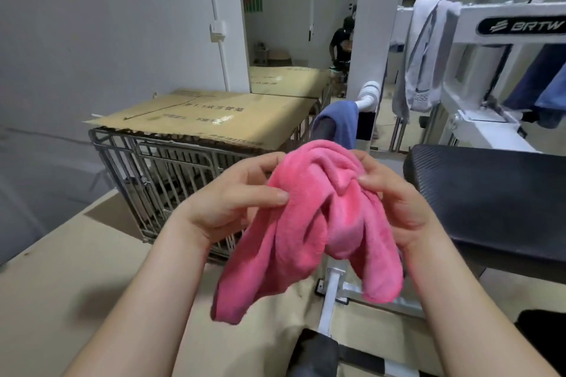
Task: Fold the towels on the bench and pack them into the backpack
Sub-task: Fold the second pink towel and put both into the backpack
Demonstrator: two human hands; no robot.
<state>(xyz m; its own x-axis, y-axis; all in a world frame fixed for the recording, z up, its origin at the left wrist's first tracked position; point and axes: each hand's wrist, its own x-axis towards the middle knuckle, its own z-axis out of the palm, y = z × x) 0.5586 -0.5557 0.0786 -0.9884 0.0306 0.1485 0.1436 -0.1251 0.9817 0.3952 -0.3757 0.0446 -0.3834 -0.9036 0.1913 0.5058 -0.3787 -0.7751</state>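
Two hands (226, 196) (398, 205) gripping towel (306, 223) — bunched, edges hidden

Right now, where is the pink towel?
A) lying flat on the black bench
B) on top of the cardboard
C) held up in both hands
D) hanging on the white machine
C: the left hand and the right hand both pinch the bunched pink towel up in the air, and its ends hang down loose.
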